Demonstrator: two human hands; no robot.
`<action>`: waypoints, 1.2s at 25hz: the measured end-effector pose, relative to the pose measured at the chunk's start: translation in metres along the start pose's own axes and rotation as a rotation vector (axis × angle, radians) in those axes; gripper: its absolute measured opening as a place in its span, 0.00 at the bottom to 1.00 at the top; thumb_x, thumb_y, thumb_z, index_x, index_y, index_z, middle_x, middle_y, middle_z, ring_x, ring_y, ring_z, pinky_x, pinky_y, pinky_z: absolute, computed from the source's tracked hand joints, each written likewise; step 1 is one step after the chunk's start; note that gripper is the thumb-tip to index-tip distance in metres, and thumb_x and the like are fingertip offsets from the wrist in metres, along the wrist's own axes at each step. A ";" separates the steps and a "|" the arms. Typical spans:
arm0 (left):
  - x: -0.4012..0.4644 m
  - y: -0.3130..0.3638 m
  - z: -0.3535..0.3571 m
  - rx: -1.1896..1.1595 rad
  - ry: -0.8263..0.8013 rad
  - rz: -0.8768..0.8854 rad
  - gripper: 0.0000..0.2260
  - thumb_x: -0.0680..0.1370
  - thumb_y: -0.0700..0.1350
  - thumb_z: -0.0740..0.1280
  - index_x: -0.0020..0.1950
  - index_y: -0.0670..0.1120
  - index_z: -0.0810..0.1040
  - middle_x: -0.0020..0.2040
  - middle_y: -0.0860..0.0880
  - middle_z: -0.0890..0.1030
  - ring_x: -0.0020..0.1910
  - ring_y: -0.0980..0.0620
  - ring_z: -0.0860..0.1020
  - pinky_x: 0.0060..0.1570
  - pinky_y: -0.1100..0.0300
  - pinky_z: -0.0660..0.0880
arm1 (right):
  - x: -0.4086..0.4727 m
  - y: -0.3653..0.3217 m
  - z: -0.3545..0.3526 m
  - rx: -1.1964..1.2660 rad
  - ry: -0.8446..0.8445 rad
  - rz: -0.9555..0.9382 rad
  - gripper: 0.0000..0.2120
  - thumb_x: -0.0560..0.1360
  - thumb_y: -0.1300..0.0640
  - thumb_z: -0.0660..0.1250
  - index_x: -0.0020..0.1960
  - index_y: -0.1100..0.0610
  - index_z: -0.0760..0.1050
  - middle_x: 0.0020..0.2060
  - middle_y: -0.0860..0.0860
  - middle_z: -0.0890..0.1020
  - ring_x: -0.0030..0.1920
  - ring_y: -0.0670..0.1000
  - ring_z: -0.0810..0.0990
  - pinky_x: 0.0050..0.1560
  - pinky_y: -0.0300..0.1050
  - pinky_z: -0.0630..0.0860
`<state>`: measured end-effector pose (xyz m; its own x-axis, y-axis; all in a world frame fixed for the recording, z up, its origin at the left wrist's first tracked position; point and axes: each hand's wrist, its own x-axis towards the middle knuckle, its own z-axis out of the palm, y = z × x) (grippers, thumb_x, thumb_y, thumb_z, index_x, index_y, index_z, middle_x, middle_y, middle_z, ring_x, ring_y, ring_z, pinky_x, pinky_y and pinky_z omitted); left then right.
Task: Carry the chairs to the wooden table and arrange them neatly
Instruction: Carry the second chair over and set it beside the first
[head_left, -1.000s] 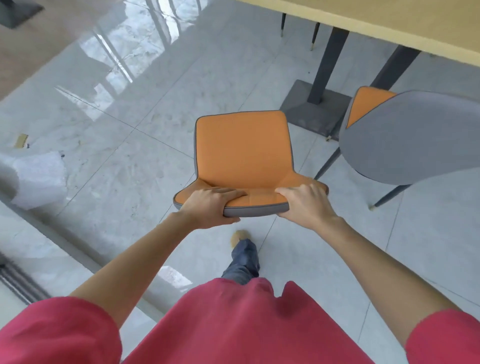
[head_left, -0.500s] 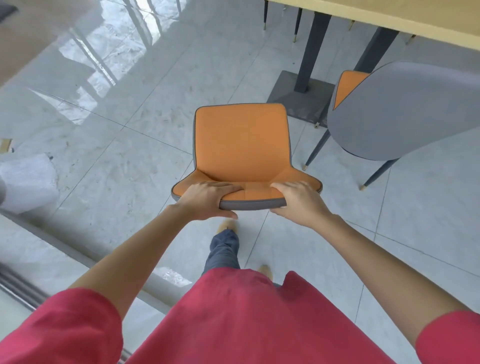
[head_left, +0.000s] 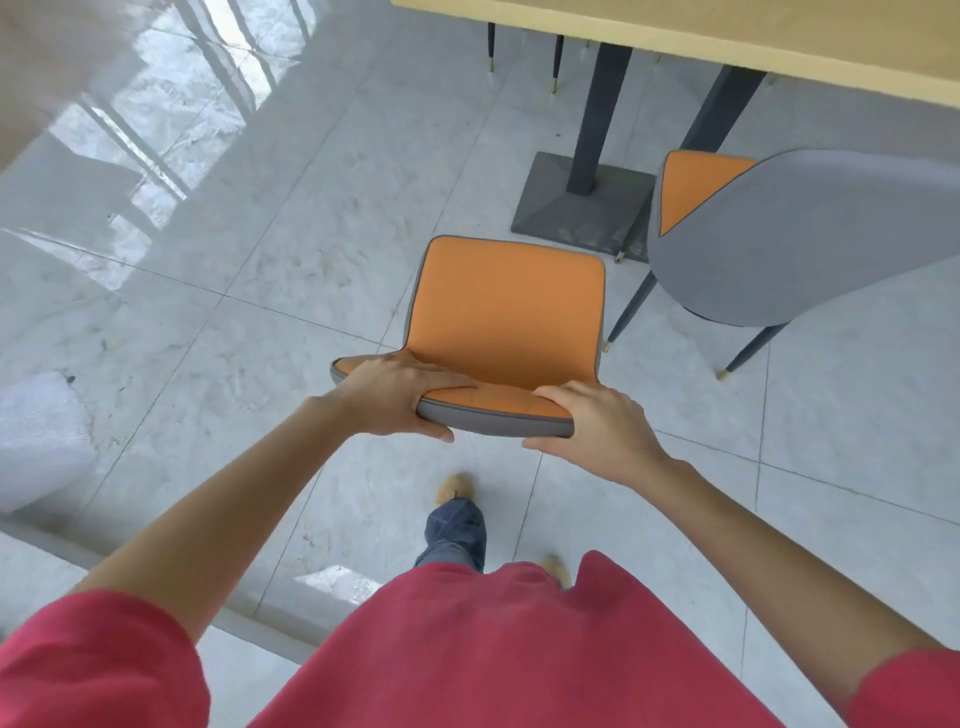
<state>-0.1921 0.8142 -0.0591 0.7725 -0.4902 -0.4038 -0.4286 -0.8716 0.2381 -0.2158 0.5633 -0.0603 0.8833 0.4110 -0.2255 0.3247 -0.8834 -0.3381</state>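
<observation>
Chair in both hands, close to the table

Hands first: we hold an orange chair (head_left: 506, 306) by the top edge of its backrest. Our left hand (head_left: 400, 395) curls over that edge toward its left end, fingers lying together on the orange front, thumb tucked under the grey back. Our right hand (head_left: 597, 421) clamps the right end the same way, fingers over the top and thumb beneath. We look down on the chair in front of us; its legs are hidden beneath the seat, so we cannot tell whether it is lifted or resting on the floor.

The wooden table (head_left: 727, 36) runs across the top right of the view, its dark leg (head_left: 597, 119) standing on a flat grey base plate (head_left: 576, 208) just beyond the seat's front edge. A second chair (head_left: 810, 234), grey-backed with an orange seat, already stands at the table just to the right of ours.

What could go wrong, in our judgement: pushing straight ahead may knock the hidden legs against the base plate, and drifting right may bump the neighbouring chair's splayed legs out of line. The tiled floor (head_left: 234, 260) is glossy and reflective, so a foot (head_left: 454, 488) could slip mid-step. Gripping only the backrest edge leaves the seat free to swing.

At far left lies a white bundle (head_left: 36, 441), well apart from our path. Thin legs (head_left: 556, 62) of further chairs show under the table's far side.
</observation>
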 end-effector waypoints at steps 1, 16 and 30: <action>0.002 -0.002 -0.002 -0.060 -0.057 -0.009 0.29 0.69 0.67 0.63 0.69 0.63 0.64 0.66 0.60 0.72 0.64 0.54 0.71 0.58 0.60 0.66 | 0.000 0.004 -0.002 0.090 -0.057 0.027 0.26 0.70 0.36 0.65 0.64 0.46 0.72 0.56 0.44 0.79 0.57 0.50 0.76 0.53 0.44 0.71; 0.033 -0.078 0.010 -1.018 -0.049 -0.880 0.18 0.76 0.42 0.63 0.65 0.44 0.70 0.61 0.42 0.71 0.56 0.44 0.73 0.47 0.58 0.70 | 0.043 0.044 0.006 0.753 -0.129 0.999 0.20 0.74 0.58 0.64 0.62 0.67 0.72 0.62 0.63 0.76 0.61 0.60 0.74 0.65 0.58 0.70; 0.034 -0.094 0.015 -1.495 -0.213 -1.054 0.16 0.76 0.43 0.65 0.62 0.41 0.69 0.41 0.44 0.75 0.36 0.49 0.73 0.32 0.59 0.71 | 0.045 0.052 0.004 0.973 -0.142 1.222 0.27 0.71 0.56 0.72 0.65 0.66 0.68 0.59 0.61 0.76 0.43 0.54 0.75 0.34 0.42 0.70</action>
<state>-0.1328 0.8790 -0.1084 0.2957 0.0912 -0.9509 0.9526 -0.1028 0.2863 -0.1606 0.5367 -0.0921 0.3818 -0.3507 -0.8551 -0.9204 -0.2281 -0.3174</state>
